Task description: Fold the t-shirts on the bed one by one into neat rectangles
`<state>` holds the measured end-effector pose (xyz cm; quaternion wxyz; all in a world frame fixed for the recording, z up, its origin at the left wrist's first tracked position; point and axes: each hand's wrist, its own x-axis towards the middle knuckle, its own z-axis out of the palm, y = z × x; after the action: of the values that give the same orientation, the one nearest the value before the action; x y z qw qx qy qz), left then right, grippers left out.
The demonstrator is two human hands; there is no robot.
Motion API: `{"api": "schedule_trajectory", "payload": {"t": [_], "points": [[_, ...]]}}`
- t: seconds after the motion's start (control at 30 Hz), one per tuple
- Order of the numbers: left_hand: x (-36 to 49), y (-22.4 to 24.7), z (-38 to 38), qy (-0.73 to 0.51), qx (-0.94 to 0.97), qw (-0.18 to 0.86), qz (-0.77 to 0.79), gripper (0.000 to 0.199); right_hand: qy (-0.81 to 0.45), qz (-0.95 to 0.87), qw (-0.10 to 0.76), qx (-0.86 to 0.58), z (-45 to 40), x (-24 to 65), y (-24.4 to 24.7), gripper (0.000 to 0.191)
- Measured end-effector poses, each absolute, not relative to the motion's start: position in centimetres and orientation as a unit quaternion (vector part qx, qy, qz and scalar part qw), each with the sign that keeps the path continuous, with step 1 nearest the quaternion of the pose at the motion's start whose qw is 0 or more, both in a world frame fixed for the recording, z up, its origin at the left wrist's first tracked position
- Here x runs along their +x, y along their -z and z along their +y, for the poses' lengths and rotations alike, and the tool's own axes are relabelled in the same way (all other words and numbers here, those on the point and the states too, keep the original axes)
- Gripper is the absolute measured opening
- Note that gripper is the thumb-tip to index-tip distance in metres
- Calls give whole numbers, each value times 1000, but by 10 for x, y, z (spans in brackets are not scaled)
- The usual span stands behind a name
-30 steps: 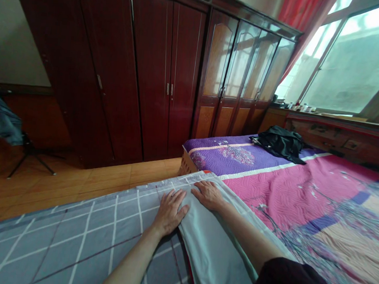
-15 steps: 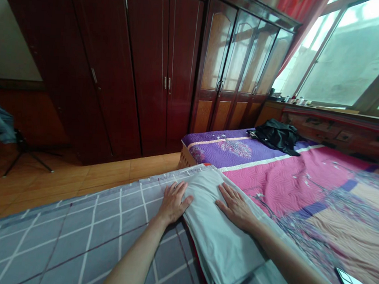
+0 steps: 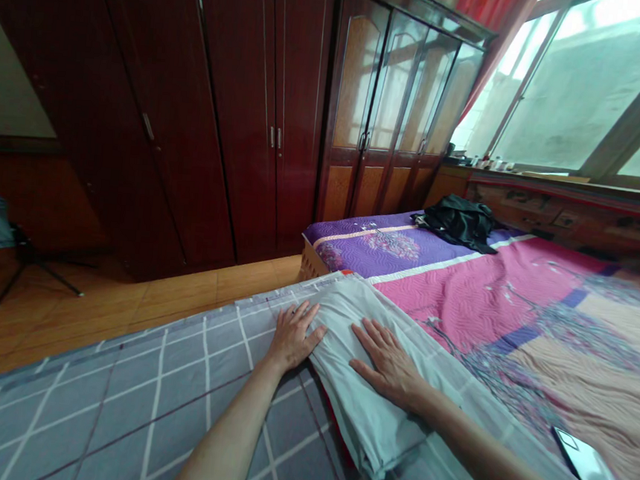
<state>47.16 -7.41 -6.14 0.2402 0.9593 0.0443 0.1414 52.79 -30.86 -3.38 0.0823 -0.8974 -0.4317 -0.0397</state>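
A folded pale grey-green cloth (image 3: 363, 416) lies on a grey checked bed sheet (image 3: 183, 400), a strip of red showing along its left underside. My left hand (image 3: 293, 336) rests at the cloth's left edge, fingers stretched out and thumb on the fabric. Flat on top of the cloth is my right hand (image 3: 390, 366), fingers spread. Neither hand grips anything. What kind of item the cloth is, I cannot tell.
Beyond lies a bed with a purple and pink quilt (image 3: 461, 297) and a black garment (image 3: 456, 220). A phone (image 3: 591, 469) sits at the right. Dark red wardrobes (image 3: 224, 112) line the back; a tripod (image 3: 26, 263) stands on the floor at left.
My right hand has shifted slightly left and toward me across the cloth. The left hand stays almost in place. The view has turned a little to the right.
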Motion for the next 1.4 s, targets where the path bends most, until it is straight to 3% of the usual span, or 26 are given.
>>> {"api": "schedule_trajectory", "payload": {"t": [0.27,0.4,0.53,1.2,1.4], "points": [[467,38,-91,-142,962,228,57,64,100,-365,96,-920,-387,509,57,61],[452,9,-136,-188,957,210,-66,66,123,-351,103,-923,-369,511,56,61],[444,10,-167,-110,958,220,-146,62,130,-357,95,-920,-354,513,63,55],[392,32,-167,-45,968,247,-19,87,119,-208,100,-966,-367,513,50,57],[380,46,-184,-51,968,247,-13,85,61,-405,135,-902,-307,510,14,59]]}}
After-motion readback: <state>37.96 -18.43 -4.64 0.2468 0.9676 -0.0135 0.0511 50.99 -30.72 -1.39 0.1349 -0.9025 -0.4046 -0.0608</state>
